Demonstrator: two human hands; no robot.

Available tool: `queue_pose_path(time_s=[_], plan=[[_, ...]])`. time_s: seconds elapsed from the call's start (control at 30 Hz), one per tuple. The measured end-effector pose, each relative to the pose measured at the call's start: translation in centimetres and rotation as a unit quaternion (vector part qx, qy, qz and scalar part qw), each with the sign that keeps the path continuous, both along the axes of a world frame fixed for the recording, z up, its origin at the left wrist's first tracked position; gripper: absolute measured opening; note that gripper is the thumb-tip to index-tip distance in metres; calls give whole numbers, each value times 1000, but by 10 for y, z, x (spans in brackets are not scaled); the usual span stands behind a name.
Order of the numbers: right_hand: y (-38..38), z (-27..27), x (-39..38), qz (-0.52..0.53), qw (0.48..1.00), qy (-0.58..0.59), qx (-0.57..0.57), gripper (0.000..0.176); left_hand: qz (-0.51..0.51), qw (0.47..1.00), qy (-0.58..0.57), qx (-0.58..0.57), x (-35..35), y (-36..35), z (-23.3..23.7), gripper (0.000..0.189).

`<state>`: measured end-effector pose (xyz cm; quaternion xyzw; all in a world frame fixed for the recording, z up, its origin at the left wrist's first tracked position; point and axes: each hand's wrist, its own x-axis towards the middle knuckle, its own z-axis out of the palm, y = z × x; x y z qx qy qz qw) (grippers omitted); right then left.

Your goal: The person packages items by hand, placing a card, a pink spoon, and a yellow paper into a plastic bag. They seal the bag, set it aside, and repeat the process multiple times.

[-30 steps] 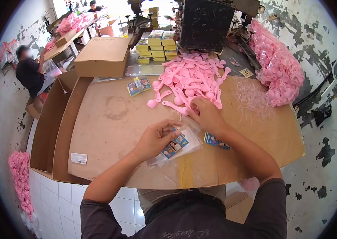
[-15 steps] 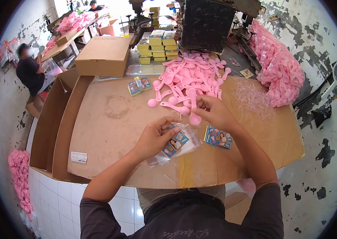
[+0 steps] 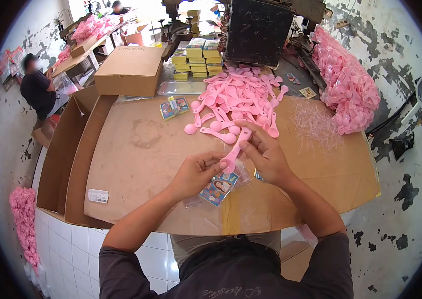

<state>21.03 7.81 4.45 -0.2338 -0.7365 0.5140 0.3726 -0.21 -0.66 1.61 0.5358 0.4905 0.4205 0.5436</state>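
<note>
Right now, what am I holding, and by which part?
A pink spoon: your right hand holds its handle, and your left hand is at its bowl.

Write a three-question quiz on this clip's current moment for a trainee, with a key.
1. Which hand holds the pink spoon by its handle?
2. True or false: a small bundle of cards lies to the left of the spoon pile.
3. Which lies just below the held spoon's bowl in the picture?
A) a white label
B) a picture card
C) a fan

Key:
1. The right hand.
2. True.
3. B.
</note>
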Motion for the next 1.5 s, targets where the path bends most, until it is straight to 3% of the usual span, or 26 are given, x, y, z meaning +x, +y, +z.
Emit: queue_pose_path(time_s=[0.07,0.13,0.2,0.27,0.37,0.47,0.57,0.67,0.77,0.87,0.97,1.07,1.17,1.27,1.5], plan=[[5,-7,6,7,991,-74,113,45,4,1000,-26,3,0,0,1,32],[11,-14,8,89,986,-49,132,43,-13,998,-62,24,-4,5,-14,32],[10,-10,8,126,989,-8,77,38,-32,994,-100,29,-5,5,-16,31],[4,7,6,116,991,51,-53,32,-52,988,-141,17,-3,2,-6,31],[7,13,7,106,993,27,35,24,-94,985,-142,18,-6,-1,-6,35],[2,41,6,165,954,-77,238,17,-143,973,-182,9,-10,1,-13,42],[-9,80,9,104,945,-24,311,13,-68,963,-235,114,3,-4,3,44],[-19,94,12,43,877,-146,456,13,-2,961,-30,276,1,-3,6,48],[-24,105,13,-28,820,-212,531,13,-50,943,34,326,-4,-12,16,53],[-23,100,15,-35,857,-186,479,13,-8,932,94,349,8,-18,19,52],[-26,95,13,-22,870,-176,459,9,13,954,24,300,15,-14,17,46],[-27,84,11,-30,894,-156,418,10,24,949,62,308,11,-12,14,41],[-29,76,3,-119,861,-123,480,14,2,978,2,209,8,-18,20,39],[-35,74,0,-104,804,-168,561,20,18,975,-24,221,12,-18,18,37],[-30,43,-13,-120,712,-194,664,23,9,963,136,234,11,-20,16,40]])
